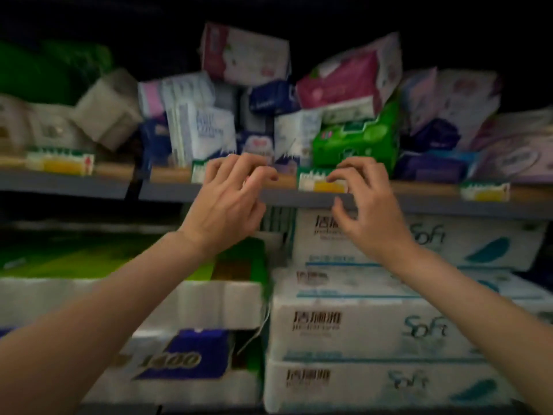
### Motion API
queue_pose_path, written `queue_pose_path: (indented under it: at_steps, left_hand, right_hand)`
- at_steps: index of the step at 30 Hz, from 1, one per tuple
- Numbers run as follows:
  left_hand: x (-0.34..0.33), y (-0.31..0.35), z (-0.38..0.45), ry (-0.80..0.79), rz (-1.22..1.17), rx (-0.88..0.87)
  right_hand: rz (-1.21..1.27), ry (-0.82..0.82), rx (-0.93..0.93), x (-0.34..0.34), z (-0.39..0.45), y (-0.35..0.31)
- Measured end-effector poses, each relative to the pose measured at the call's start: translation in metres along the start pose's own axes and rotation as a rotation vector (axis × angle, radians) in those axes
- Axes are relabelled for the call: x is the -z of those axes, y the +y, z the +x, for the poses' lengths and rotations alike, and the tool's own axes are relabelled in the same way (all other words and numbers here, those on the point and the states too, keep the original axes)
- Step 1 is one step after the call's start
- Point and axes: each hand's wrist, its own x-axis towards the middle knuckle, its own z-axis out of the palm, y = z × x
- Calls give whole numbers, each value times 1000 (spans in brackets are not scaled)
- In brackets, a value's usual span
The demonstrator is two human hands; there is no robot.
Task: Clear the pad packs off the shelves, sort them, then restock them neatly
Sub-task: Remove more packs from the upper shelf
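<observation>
A jumbled heap of pad packs fills the upper shelf (434, 202): a white and blue pack (206, 133), a green pack (356, 142), a pink pack (341, 80), a white and pink pack (245, 53) on top, and purple packs (431, 167) at the right. My left hand (230, 196) and my right hand (365, 202) are raised in front of the shelf's front edge, fingers loosely curled, holding nothing. Neither hand touches a pack. The image is blurred.
Price tags (61, 163) line the shelf edge. Below it, stacked white tissue bundles (374, 327) sit at the right and toilet roll packs (185, 298) at the left. Green packages (48, 70) and beige packs (104, 109) lie at the upper left.
</observation>
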Motion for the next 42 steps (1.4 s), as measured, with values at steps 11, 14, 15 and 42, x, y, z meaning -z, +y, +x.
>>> queue_pose_path:
  at_steps: [11,14,15,42]
  left_hand:
    - [-22,9,92,-169,117,104]
    - [-33,14,111,-232,139,138]
    - [-36,14,116,-246,142,143]
    - [-11,-17,98,-652,-200,468]
  right_hand:
    - [-298,-226,-322,30,79,55]
    - [2,-93,-474,32,103,64]
    - [144,-71,-562,33,114,67]
    - [641,473,-863,23,168,14]
